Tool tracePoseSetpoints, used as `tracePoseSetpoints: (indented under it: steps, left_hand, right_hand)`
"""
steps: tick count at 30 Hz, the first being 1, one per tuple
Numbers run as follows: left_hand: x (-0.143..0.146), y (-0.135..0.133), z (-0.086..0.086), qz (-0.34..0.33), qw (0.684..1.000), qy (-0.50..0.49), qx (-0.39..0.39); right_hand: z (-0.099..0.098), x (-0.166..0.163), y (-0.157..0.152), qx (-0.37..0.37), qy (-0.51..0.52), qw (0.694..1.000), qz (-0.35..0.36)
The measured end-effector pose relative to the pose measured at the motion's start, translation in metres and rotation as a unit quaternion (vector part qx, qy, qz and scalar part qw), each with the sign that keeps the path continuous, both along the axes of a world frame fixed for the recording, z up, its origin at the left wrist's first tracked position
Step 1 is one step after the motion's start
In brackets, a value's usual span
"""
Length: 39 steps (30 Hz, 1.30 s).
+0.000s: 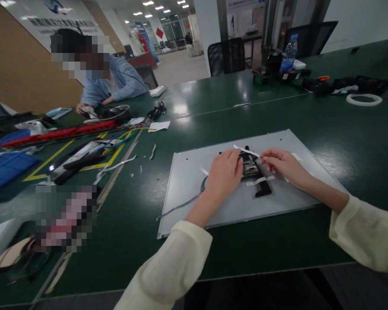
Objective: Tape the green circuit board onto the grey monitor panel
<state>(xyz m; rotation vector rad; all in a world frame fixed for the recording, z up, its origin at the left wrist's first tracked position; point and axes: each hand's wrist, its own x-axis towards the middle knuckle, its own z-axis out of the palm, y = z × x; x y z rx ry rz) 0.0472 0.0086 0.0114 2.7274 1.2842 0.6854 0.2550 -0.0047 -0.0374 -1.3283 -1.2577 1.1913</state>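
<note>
A grey metal panel (187, 189) lies flat on the dark green table in front of me. Near its middle sits a small green circuit board (250, 167) with a black strip (262, 186) and white tape strips (260, 180) around it. My left hand (224, 174) rests on the panel at the board's left edge, fingers curled down against it. My right hand (283, 165) is at the board's right side, fingers pinched together on a white tape strip (245, 150) that runs over the board. A thin grey cable (181, 206) trails off the panel's left edge.
Another person (110, 82) sits at the far left, working on a round object. Red bars (58, 133), coloured wires, a blue tray (3, 170) and yellow floor tape clutter the left. A water bottle (289, 54), black gear and a white ring (364, 100) stand at the back right.
</note>
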Motion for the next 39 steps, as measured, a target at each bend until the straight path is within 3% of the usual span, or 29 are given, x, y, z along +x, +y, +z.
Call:
tracePoseSetpoints:
  steps: [7,11,18,23,32,35,39]
  left_hand:
    - [-0.002,0.055,-0.010,-0.067,0.992,0.052,-0.097]
    - [-0.001,0.063,-0.018,-0.087,0.988,0.100,-0.075]
    - [-0.003,0.066,-0.026,-0.075,0.990,0.100,-0.058]
    - [-0.002,0.065,-0.025,-0.065,0.990,0.106,-0.059]
    - [-0.002,0.063,-0.024,-0.060,0.990,0.108,-0.071]
    - [-0.002,0.061,-0.025,-0.050,0.989,0.102,-0.094]
    - [-0.003,0.058,-0.024,-0.036,0.986,0.097,-0.129]
  right_hand:
    - [0.002,-0.001,-0.001,0.008,-0.045,0.999,0.005]
    - [0.005,-0.002,-0.001,0.010,-0.091,0.996,0.007]
    - [0.001,-0.003,0.006,0.015,-0.187,0.982,-0.015]
    - [0.008,-0.006,0.014,0.068,-0.343,0.937,0.004]
    - [0.023,-0.021,0.008,0.052,-0.596,0.800,0.031]
    - [0.024,-0.019,0.005,0.065,-0.613,0.786,0.045]
    - [0.020,-0.014,0.003,0.078,-0.606,0.790,0.049]
